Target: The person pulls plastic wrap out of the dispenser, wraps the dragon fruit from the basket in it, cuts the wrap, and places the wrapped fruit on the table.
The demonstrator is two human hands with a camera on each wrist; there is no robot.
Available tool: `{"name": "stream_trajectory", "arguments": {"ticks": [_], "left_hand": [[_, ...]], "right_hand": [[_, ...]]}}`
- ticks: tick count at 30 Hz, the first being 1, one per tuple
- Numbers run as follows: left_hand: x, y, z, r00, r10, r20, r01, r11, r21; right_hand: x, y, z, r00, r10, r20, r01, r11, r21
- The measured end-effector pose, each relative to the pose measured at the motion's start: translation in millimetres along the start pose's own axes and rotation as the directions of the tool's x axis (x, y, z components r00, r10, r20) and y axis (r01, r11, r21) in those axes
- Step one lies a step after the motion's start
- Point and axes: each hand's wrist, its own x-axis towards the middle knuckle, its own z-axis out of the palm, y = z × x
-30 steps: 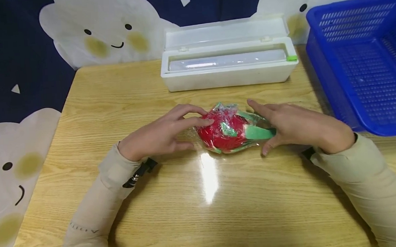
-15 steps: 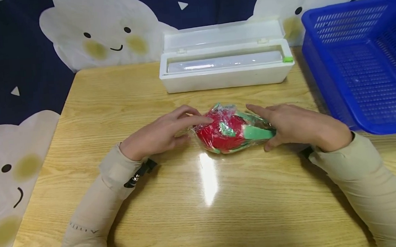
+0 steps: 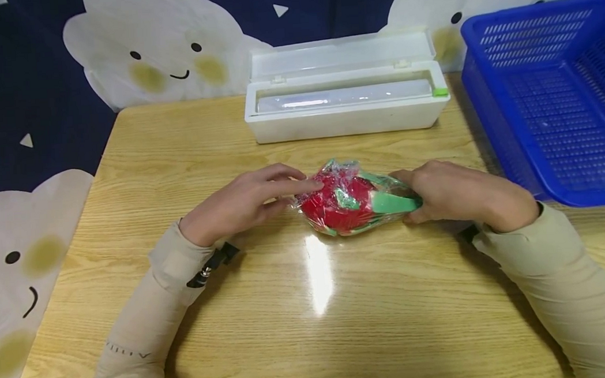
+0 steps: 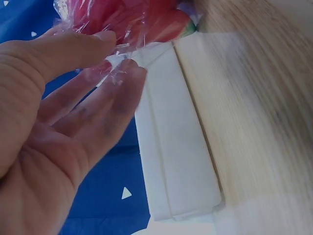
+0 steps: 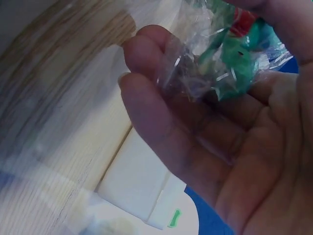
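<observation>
Here, one red-and-green toy dragon fruit (image 3: 352, 200), wrapped in cling film, lies mid-table. The left hand (image 3: 236, 207) pinches the film at its nine o'clock end; the right hand (image 3: 461, 194) cups the three o'clock end, fingers curled round it. One open cling-film dispenser (image 3: 346, 102) sits at twelve o'clock, one blue basket (image 3: 551, 93) at two. A hard tug might tear the film — or loosen the wrap.

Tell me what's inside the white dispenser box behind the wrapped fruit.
The white dispenser box stands with its lid open, and a roll of clear cling film lies along its trough. The roll's underside and the box floor are hidden by the front wall.
</observation>
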Motion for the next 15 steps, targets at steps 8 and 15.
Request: {"name": "stream_trajectory", "arguments": {"ticks": [8,15], "left_hand": [[1.1,5.2,-10.5,1.0,0.015,-0.02,-0.015,1.0,0.023],[9.9,12.9,-24.0,1.0,0.01,-0.008,-0.009,0.999,0.051]], "right_hand": [[-0.5,-1.4,-0.4,1.0,-0.017,-0.018,0.016,1.0,-0.017],[-1.8,-3.2,-1.9,1.0,-0.014,-0.022,0.014,1.0,-0.015]]}}
